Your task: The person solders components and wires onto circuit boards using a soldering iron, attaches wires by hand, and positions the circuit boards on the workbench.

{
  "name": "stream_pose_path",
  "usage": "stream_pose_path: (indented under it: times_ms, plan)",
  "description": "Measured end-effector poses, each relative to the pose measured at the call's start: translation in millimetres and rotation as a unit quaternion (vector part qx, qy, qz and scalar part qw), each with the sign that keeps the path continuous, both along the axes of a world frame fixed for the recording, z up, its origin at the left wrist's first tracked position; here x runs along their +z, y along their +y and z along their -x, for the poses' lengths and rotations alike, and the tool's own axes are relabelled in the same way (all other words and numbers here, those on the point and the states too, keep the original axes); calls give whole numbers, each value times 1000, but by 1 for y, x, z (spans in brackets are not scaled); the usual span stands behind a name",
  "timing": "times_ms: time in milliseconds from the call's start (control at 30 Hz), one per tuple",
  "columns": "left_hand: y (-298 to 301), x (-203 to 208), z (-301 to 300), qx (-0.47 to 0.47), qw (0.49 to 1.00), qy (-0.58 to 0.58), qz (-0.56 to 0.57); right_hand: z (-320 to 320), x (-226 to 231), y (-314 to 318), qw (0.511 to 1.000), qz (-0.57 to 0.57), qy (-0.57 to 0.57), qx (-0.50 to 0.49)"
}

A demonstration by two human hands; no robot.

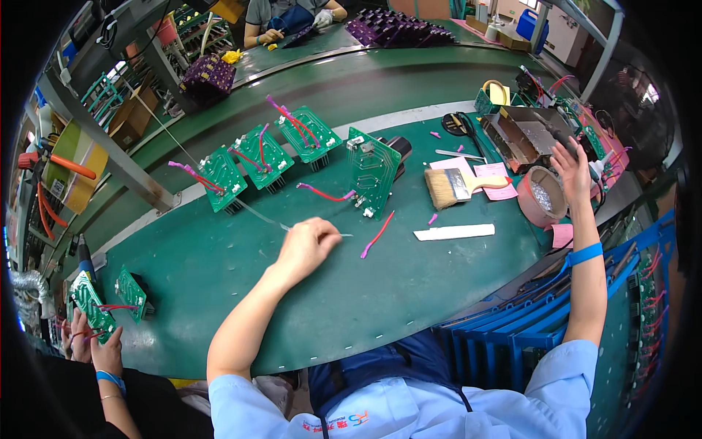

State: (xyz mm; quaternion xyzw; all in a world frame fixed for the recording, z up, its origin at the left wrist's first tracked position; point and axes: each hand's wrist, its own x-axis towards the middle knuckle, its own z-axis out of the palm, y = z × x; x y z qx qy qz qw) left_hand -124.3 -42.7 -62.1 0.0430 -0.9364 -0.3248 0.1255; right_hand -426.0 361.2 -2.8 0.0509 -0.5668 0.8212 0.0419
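Note:
My left hand [311, 245] is closed low over the green table, its fingers curled round a thin pale solder wire [263, 216]. The wire comes down from the upper left, and a short end sticks out past the fingers. On the right, my right hand [572, 172] is raised, closed around the dark handle of a soldering iron [560, 134]. Its tip points over an open metal box [521, 132]. A green circuit board [371, 172] stands on edge beyond my left hand, with a red-purple lead. Farther left lie several more boards [265, 157] with leads.
A loose red lead [378, 234], a white strip [455, 233], a brush [447, 188] and a tape roll [541, 196] lie to the right. At the lower left, a co-worker's hands [107, 355] hold another board [93, 304]. Across the aisle, another person works [292, 22].

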Motion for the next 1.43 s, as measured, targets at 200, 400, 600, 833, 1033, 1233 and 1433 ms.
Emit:
stream_pose_path:
  times_ms: [200,400,600,833,1033,1233,1433]
  plan:
    - [70,-4,22,-88,990,113,1,-49,21,-36,987,-150,53,23]
    - [156,-18,-18,-326,942,74,37,-83,30,-62,974,-170,130,74]
    - [173,-13,-27,-347,926,123,83,-93,25,-71,971,-172,150,71]
    - [94,-19,31,-4,983,52,175,-101,17,-71,967,-173,159,97]
    - [85,-24,37,24,975,-59,213,-110,11,-73,967,-161,149,127]
    - [57,-11,-3,48,985,-49,156,-116,13,-73,946,-215,206,127]
    - [47,-8,9,-10,967,-156,200,-122,17,-87,912,-313,240,112]
